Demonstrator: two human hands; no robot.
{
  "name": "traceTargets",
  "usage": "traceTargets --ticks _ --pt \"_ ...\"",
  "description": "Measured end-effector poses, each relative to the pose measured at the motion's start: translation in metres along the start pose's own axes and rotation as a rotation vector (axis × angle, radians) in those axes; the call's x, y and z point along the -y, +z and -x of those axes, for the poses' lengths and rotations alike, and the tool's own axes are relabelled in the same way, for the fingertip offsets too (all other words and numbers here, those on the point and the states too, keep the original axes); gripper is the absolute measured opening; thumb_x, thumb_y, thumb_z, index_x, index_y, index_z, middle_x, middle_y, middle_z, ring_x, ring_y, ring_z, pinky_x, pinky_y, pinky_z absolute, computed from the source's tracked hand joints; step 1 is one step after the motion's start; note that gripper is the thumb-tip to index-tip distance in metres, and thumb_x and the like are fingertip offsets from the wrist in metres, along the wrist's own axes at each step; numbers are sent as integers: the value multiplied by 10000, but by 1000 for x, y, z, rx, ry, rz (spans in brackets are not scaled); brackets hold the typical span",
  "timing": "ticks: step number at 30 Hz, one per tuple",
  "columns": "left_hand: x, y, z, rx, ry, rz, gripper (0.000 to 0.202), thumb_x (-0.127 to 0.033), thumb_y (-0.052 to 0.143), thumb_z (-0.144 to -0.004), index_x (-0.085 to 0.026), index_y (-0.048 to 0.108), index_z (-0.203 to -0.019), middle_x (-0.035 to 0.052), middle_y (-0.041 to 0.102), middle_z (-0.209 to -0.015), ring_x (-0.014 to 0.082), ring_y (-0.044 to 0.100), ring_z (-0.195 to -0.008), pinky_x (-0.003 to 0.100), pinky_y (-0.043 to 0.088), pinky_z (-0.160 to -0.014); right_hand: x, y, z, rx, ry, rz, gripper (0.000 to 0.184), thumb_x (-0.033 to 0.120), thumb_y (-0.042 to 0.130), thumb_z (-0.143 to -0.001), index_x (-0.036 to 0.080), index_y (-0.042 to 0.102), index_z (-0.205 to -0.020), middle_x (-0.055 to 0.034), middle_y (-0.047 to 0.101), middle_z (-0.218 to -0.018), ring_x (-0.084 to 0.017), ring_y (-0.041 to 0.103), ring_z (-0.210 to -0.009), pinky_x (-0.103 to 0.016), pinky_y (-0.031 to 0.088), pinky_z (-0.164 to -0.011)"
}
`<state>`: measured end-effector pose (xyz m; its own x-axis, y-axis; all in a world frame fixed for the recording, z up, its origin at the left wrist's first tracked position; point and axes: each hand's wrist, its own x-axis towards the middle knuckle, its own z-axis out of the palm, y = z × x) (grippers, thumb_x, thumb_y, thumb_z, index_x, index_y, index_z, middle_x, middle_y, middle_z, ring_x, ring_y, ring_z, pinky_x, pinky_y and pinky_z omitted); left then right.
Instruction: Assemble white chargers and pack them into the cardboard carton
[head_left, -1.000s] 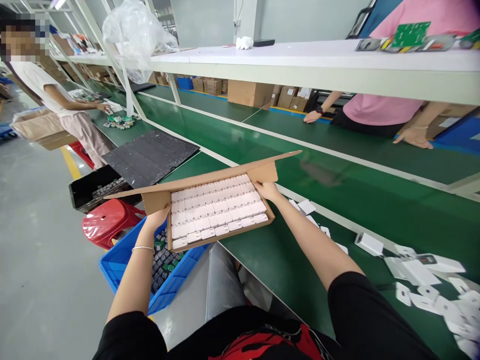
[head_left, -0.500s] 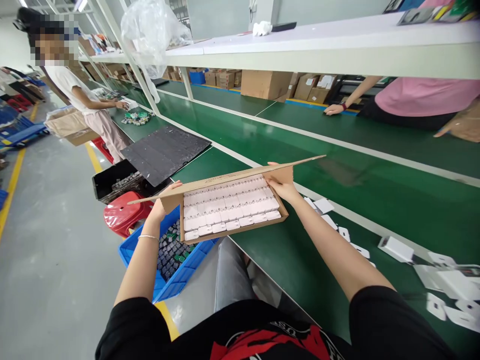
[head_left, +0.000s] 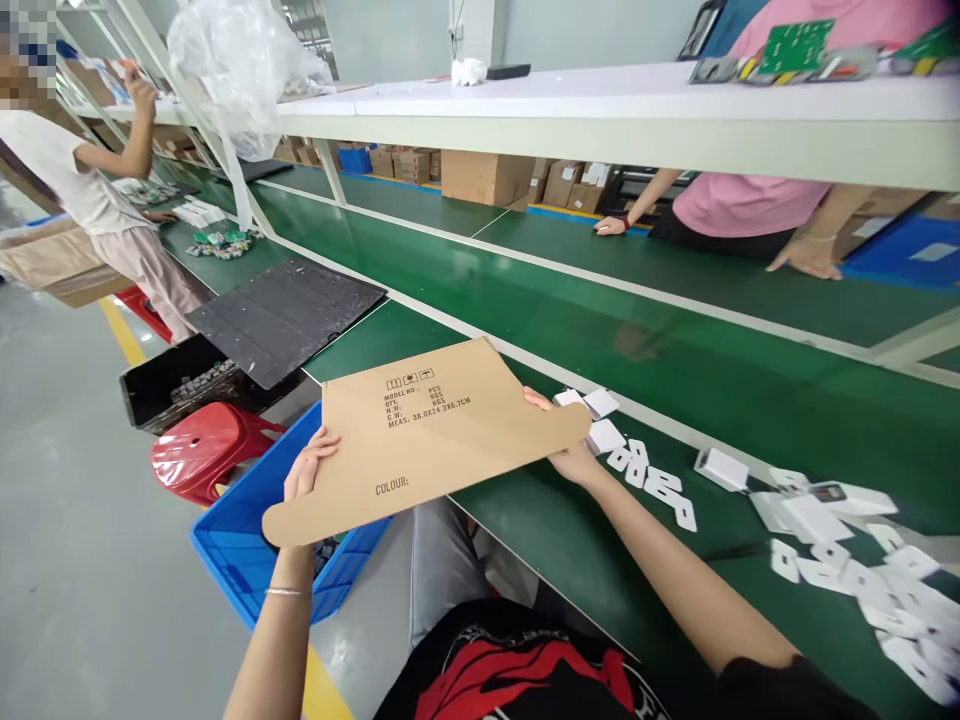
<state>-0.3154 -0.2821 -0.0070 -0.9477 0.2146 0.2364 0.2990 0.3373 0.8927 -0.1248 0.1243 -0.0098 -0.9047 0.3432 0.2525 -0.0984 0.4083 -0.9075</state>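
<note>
A brown cardboard box [head_left: 450,440] is held in front of me above the edge of the green bench. Its lid, printed with MODEL NO., COLOUR and size lines, lies over the top and hides the contents. My left hand [head_left: 309,465] is closed around the left side, fingers on the lid's edge. My right hand [head_left: 576,462] grips the right side, partly hidden by the lid's rounded tab. Below the left end of the box stands a blue plastic crate [head_left: 247,570], whose contents are mostly covered.
White plastic pieces [head_left: 664,485] lie scattered on the green bench [head_left: 555,540] at the right. A black mat [head_left: 289,310], a black bin [head_left: 161,385] and a red stool [head_left: 199,450] are at the left. One person stands at the far left; another, in pink, is across the bench.
The lid has swung down over the rows of white pieces, so its printed face now shows. The box has shifted slightly left and lower in view. The person at left has raised a hand.
</note>
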Motion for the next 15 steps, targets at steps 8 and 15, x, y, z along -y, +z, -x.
traceTargets --ticks 8,15 --pt "-42 -73 -41 442 -175 -43 563 -755 783 -694 -299 817 -1023 122 755 -1347 397 568 -1446 556 378 -1280 0 -80 3 -533 286 -260 277 445 744 -760 262 725 -967 -102 769 -1064 -317 753 -1044 -602 600 -1007" --pt "-54 -52 -95 244 -237 -281 683 -743 520 -871 -195 692 -1240 214 783 -1209 351 794 -1012 517 643 -897 45 -88 -87 -174 208 229 414 557 560 -946 223 706 -1142 -143 767 -1203 -294 737 -1085 -444 628 -876"
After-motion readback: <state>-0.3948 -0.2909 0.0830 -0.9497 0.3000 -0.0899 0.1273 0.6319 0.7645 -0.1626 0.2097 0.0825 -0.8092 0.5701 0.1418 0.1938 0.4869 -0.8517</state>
